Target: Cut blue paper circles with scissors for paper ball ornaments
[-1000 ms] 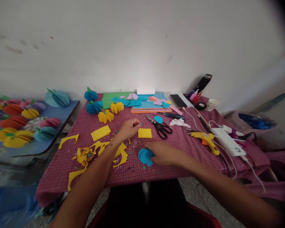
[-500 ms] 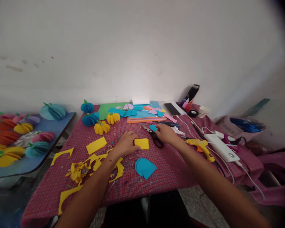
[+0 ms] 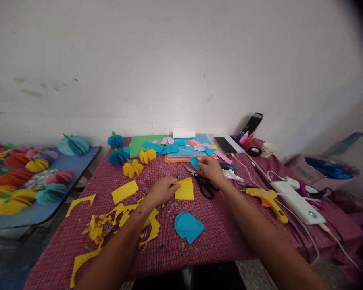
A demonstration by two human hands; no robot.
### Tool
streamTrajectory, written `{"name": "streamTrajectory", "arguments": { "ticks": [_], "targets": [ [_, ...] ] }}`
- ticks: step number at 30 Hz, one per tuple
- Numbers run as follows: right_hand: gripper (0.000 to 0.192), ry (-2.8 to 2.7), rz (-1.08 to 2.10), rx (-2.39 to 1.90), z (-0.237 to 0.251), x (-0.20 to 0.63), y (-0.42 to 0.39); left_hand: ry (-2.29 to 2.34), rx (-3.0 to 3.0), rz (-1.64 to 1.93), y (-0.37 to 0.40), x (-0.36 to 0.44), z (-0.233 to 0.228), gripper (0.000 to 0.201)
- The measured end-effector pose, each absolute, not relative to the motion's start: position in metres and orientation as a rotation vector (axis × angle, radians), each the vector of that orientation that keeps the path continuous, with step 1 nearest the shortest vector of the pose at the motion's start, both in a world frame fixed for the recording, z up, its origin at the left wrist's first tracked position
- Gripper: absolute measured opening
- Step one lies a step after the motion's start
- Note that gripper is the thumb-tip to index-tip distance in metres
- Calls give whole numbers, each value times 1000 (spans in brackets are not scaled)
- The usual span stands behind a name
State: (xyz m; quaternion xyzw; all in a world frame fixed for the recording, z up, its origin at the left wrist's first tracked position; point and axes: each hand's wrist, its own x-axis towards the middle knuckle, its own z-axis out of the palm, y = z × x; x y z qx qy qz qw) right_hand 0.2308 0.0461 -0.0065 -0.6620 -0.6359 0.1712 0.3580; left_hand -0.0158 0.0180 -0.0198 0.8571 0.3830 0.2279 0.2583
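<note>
1. Head view, changes since half a second ago: we note the blue disc [image 3: 194,162], then lying under our right hand [image 3: 209,168], now tipped up; the yellow sheet [image 3: 185,191] now has its top raised.
2. Right hand: thumb and fingers pinching the blue disc's edge, beyond the scissors [image 3: 206,187].
3. Left hand [image 3: 163,189]: thumb and fingertips pinching the yellow sheet's left edge, on the near side of the scissors.
4. Blue cutouts [image 3: 189,226]: overlapping on the desk [image 3: 226,237], nearer us than the yellow sheet.
5. Yellow offcuts [image 3: 153,229]: beside our left forearm.
6. Four paper pumpkins, two blue [image 3: 115,140], two yellow [image 3: 133,168]: desk's far left.
7. Yellow glue gun [image 3: 268,197]: right, beside a white power strip [image 3: 298,201].
</note>
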Motion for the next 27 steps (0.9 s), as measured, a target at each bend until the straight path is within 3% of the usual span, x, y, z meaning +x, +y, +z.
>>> {"name": "streamTrajectory", "arguments": {
  "ticks": [7,11,16,27],
  "targets": [
    [24,-1448,656,-1383,-18,213,32,1055,2221,800,20,-20,-8,29],
    [19,-1194,969,-1143,-4,220,21,1138,1876,853,20,-21,-7,27],
    [15,-1449,1239,-922,6,211,8,1035,1607,765,19,-17,-10,26],
    [12,-1486,1122,-1116,-13,205,11,928,1462,894,15,-12,-13,38]
  ]
}}
